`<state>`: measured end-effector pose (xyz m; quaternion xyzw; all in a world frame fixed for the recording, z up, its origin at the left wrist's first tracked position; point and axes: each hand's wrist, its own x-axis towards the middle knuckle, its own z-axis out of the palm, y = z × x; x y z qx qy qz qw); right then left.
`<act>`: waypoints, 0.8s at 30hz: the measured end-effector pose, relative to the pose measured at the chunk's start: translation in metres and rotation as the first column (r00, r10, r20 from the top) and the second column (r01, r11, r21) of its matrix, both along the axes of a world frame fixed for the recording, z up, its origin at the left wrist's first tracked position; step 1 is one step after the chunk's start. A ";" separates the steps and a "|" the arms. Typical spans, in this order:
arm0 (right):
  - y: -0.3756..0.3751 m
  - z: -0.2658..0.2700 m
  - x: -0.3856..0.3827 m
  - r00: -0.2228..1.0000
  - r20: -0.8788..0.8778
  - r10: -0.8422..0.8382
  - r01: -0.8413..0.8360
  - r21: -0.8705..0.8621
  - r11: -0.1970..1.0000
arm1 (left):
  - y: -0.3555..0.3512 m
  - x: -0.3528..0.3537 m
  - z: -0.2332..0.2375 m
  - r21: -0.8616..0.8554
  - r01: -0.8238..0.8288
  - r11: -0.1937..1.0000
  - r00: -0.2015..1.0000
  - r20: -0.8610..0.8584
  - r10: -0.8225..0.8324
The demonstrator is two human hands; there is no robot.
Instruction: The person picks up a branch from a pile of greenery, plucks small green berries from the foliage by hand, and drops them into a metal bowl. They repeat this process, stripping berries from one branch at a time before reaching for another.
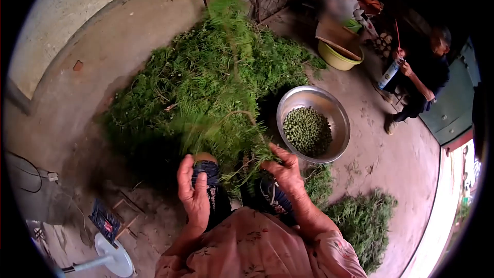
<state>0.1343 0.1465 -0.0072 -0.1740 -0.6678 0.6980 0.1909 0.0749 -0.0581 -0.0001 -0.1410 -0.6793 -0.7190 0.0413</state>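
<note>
My right hand (284,169) is closed on the stem end of a leafy branch (242,113), whose foliage is blurred by motion. To its left my left hand (194,189) is raised beside my knee, fingers apart and holding nothing. Beyond both hands a big heap of green branches (195,72) covers the floor. A metal basin (337,118) stands right of the heap, with many small round green fruits (307,131) inside.
A smaller pile of branches (363,226) lies at the lower right. Behind the basin is a yellow tub (337,61). A person (424,80) sits at the right, holding a bottle-like object (389,74). A small stool (126,213) stands at the lower left.
</note>
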 end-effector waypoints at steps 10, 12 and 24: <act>0.041 0.011 0.014 0.983 -0.116 -0.142 0.054 -0.557 0.829 | 0.020 0.022 -0.024 -0.121 0.338 0.933 0.932 0.177 -0.315; 0.049 0.006 0.019 0.975 -0.118 -0.186 0.066 -0.648 0.758 | 0.020 0.023 -0.026 -0.127 0.371 0.920 0.919 0.191 -0.344; 0.069 -0.022 0.030 0.940 -0.182 -0.287 -0.009 -0.858 0.514 | 0.051 0.008 -0.041 -0.205 0.454 0.867 0.891 0.102 -0.442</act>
